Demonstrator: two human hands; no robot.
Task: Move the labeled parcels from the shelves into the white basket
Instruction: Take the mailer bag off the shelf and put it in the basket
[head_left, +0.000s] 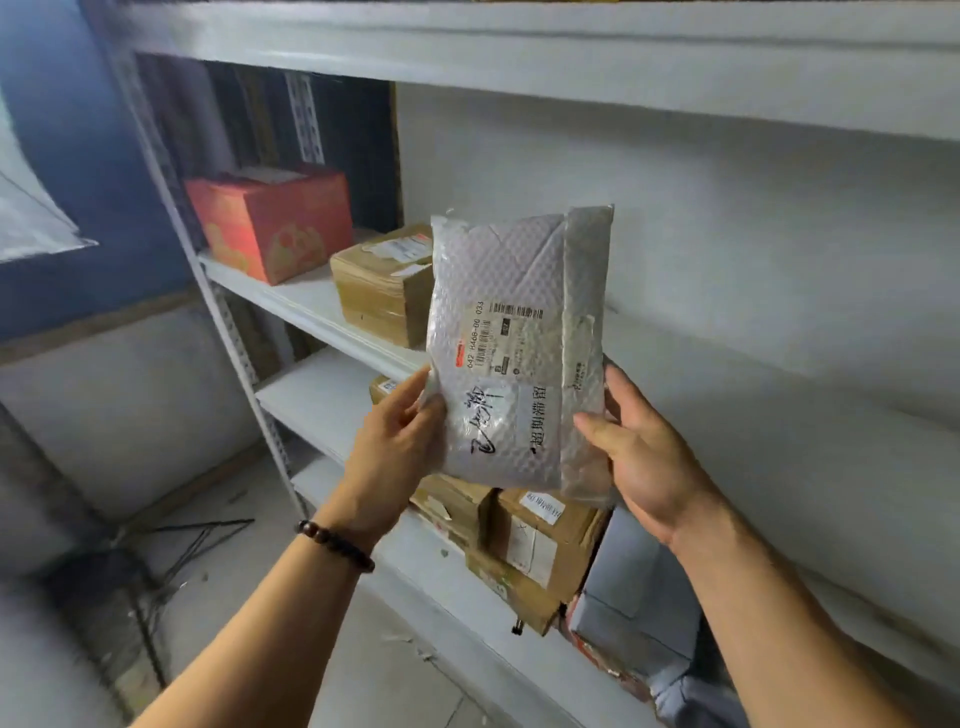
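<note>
Both hands hold a white bubble mailer upright in front of the white metal shelving, label side facing the camera. Left hand grips its lower left edge, thumb on front, fingers behind. Right hand grips the lower right edge, thumb pressed on front. Barcode label and handwritten black marks show on the mailer. Beaded bracelet on the left wrist. Shelf behind: red carton, taped brown box beside it. Lower shelf: stacked brown labeled boxes, grey box to their right.
</note>
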